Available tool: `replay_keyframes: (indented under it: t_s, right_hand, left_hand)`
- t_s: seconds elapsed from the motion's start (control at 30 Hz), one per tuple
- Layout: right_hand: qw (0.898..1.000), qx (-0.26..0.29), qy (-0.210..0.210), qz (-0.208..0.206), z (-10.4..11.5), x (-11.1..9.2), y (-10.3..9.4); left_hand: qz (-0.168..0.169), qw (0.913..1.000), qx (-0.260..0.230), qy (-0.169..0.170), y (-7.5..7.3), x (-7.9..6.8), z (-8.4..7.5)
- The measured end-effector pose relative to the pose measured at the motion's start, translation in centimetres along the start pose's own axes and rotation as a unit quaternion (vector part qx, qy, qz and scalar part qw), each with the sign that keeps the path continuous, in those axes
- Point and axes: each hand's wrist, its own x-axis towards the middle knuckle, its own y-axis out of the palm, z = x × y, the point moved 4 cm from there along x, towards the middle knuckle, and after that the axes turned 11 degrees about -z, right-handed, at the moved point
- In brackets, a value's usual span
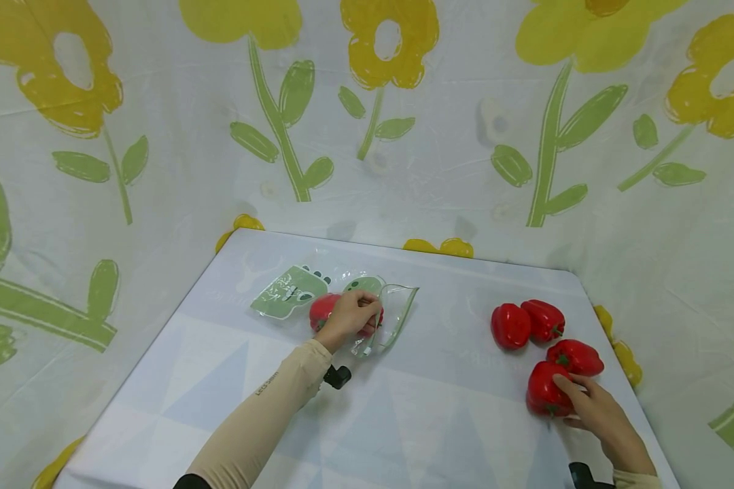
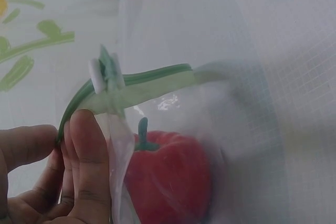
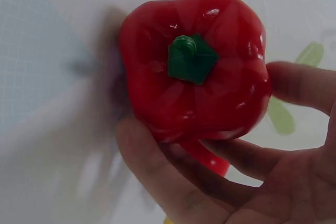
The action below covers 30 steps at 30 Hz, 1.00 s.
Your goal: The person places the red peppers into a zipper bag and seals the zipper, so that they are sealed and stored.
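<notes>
My left hand [image 1: 350, 314] pinches the green-edged mouth of a clear zip bag [image 1: 399, 319] printed with a green cartoon animal [image 1: 289, 293]. Inside the bag, red shows on both sides of the hand; in the left wrist view one red bell pepper [image 2: 168, 182] with a green stem is seen through the plastic. At the right of the table my right hand [image 1: 602, 411] grips another red bell pepper [image 1: 546, 390], thumb on one side and fingers around it. Its green stem [image 3: 194, 61] faces the right wrist camera.
Beyond the right hand lie more red bell peppers: one [image 1: 576, 356] just behind the held one, two [image 1: 510, 327] side by side farther back. The table [image 1: 440, 401] has a pale blue triangle pattern. A flower-printed curtain [image 1: 440, 156] rises behind its back edge.
</notes>
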Motion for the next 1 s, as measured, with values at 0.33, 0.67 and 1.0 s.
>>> replay_keyframes:
  t_s: [0.33,0.67,1.0]
  right_hand:
    - [0.999,0.029,0.009,0.009,0.3,0.1,0.2]
    - [0.998,0.057,0.011,-0.013,0.8,0.3,0.3]
    - [0.996,0.084,-0.015,0.026,1.6,0.2,1.0]
  left_hand:
    - [-0.002,1.0,0.002,0.001,-0.1,0.0,-0.1]
    - [-0.006,0.9999,0.008,-0.003,-0.1,0.0,-0.1]
    - [-0.008,0.9999,0.015,-0.002,-0.1,0.0,-0.1]
